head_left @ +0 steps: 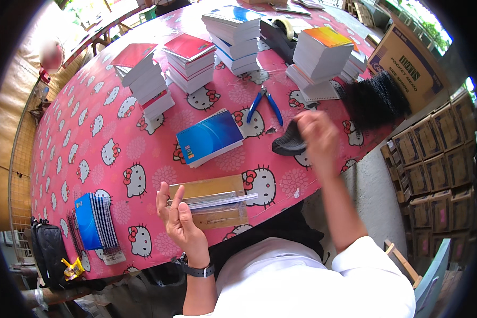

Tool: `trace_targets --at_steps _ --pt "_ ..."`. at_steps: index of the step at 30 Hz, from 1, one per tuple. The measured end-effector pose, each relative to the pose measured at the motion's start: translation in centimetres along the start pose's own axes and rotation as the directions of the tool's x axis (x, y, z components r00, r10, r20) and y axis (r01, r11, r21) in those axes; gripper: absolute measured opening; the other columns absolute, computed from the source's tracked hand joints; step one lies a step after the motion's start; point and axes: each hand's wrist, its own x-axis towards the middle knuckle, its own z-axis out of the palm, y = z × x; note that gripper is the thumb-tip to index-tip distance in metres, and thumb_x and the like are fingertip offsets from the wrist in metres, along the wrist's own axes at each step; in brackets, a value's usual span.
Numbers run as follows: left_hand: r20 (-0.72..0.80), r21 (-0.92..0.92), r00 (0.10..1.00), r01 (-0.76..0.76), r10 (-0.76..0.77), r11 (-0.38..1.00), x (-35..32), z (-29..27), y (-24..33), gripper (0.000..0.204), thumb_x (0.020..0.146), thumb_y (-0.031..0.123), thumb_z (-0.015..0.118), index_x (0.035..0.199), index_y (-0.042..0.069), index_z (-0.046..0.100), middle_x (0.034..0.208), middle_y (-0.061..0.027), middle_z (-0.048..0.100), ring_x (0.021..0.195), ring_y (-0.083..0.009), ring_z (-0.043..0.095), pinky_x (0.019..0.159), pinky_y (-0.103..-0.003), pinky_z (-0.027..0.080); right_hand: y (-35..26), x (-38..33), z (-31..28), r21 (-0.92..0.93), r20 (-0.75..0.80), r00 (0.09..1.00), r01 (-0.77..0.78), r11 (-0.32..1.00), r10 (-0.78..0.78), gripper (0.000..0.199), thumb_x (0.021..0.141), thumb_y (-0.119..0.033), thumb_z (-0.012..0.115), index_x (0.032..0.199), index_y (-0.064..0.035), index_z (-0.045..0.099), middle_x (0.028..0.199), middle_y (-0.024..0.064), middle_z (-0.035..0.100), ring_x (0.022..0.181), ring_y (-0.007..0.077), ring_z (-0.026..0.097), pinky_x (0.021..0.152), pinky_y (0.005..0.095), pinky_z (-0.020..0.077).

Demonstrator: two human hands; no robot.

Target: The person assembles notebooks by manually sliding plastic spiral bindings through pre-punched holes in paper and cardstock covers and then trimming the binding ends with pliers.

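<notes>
My left hand (pixel 184 225) is at the left end of a thin notepad (pixel 225 201), seen edge-on, and the pad's end sits between thumb and fingers. Under the pad lies a wooden jig (pixel 225 220) with a metal strip along its middle. My right hand (pixel 319 139), smeared by motion, is beside a black ridged, curved object (pixel 290 142); whether its fingers hold anything is unclear. Farther in, a blue-covered stack of notebooks (pixel 209 135) lies flat. Blue-handled pliers (pixel 265 106) rest with their handles spread toward me.
Tall notebook stacks with red (pixel 188 47), blue (pixel 233 15) and orange (pixel 326 37) covers stand at the back. A heap of black binding coils (pixel 376 100) lies by a cardboard box (pixel 408 66). Coil-bound blue notebooks (pixel 93 220) sit at the left edge. Cartons (pixel 434 164) are piled right.
</notes>
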Motion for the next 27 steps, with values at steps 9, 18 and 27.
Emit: trace_targets --at_steps 9,18,27 --pt "-0.176 0.152 0.950 -0.234 0.259 0.960 0.0 1.7 0.0 0.051 0.096 0.036 0.051 0.134 0.003 0.050 0.146 -0.0100 0.040 0.139 -0.0283 0.030 0.114 -0.047 0.018 14.9 6.2 -11.2 -0.880 -0.061 0.969 -0.165 0.446 0.239 0.021 0.082 -0.021 0.068 0.097 -0.0064 0.063 0.099 0.0142 0.066 0.096 0.0330 0.060 0.085 0.0424 0.0488" --pt "0.290 0.324 0.811 -0.583 0.509 0.745 -1.1 2.4 2.6 0.025 0.081 0.015 0.069 0.106 0.019 0.073 0.114 0.0015 0.067 0.123 -0.0215 0.053 0.115 -0.055 -0.002 12.2 6.4 -11.6 -0.810 -0.102 0.994 -0.059 0.584 -0.041 0.016 0.080 -0.007 0.066 0.095 -0.0066 0.061 0.091 0.0114 0.060 0.089 0.0312 0.058 0.079 0.0428 0.0478" --pt "0.270 0.154 0.819 -0.556 0.506 0.817 0.1 3.0 3.0 0.027 0.075 0.003 0.071 0.099 0.015 0.072 0.093 -0.0005 0.069 0.086 -0.0183 0.062 0.091 -0.036 0.040 -1.6 -0.1 -6.5 0.139 0.440 0.829 -0.444 0.885 0.347 0.044 0.084 0.003 0.055 0.126 -0.0082 0.053 0.092 0.0000 0.054 0.084 0.0099 0.051 0.072 0.0230 0.0436"
